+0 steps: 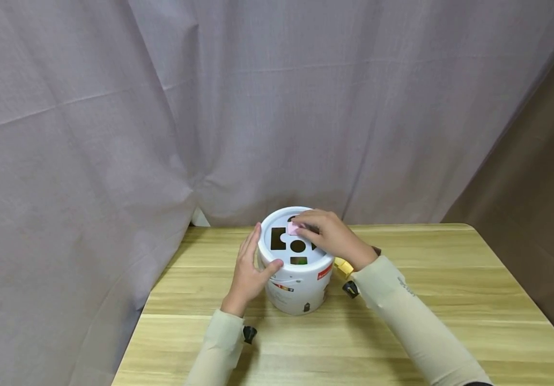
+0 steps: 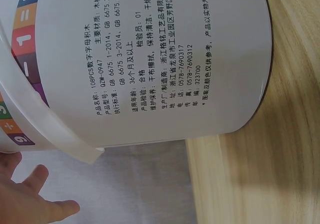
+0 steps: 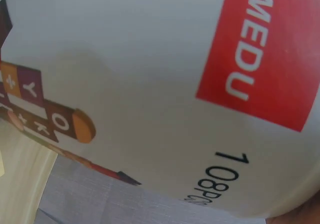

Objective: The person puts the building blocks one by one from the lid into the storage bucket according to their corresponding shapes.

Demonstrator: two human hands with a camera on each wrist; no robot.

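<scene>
A white bucket (image 1: 301,292) stands on the wooden table (image 1: 450,300); its lid (image 1: 269,257) has several dark shape cutouts. My left hand (image 1: 256,258) rests against the bucket's left side, fingers straight up along the wall and thumb on the lid's rim. My right hand (image 1: 307,227) reaches over the lid and pinches a small pink block (image 1: 293,229) near its far edge. In the left wrist view the bucket's printed wall (image 2: 150,64) fills the frame, with my left hand (image 2: 30,199) at the bottom left. The right wrist view shows only the bucket's wall (image 3: 150,84) and its red label (image 3: 270,54).
A yellow block (image 1: 343,265) lies on the table just right of the bucket, partly behind my right wrist. A lilac curtain (image 1: 161,107) hangs close behind the table. The table's left edge (image 1: 134,332) and right edge (image 1: 537,305) are near.
</scene>
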